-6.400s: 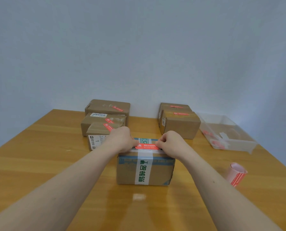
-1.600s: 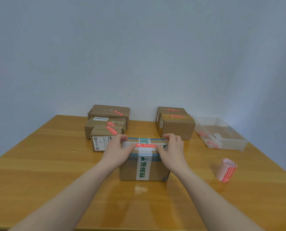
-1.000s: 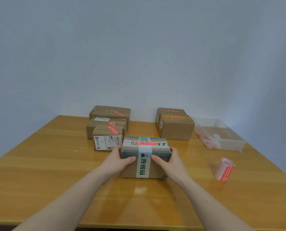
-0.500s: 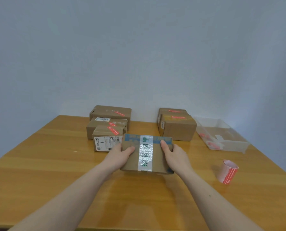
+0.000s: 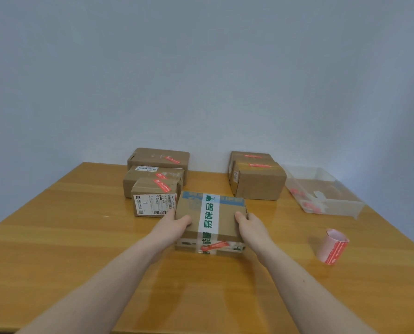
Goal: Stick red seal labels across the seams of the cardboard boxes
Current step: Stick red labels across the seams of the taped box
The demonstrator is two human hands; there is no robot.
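Both hands grip taped box (image 5: pixel 209 219) by sides, left hand (image 5: pixel 174 225), right hand (image 5: pixel 249 225); red seal label (image 5: pixel 214 245) on near face; five rear boxes labelled; label roll (image 5: pixel 333 247) idle; likely near done

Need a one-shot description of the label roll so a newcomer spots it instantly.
Start at the wooden table and go to its right side, nearer than the clear plastic bin. The label roll sits there alone. Unlike the brown boxes, it is a small pinkish cylinder with a red printed strip down its side.
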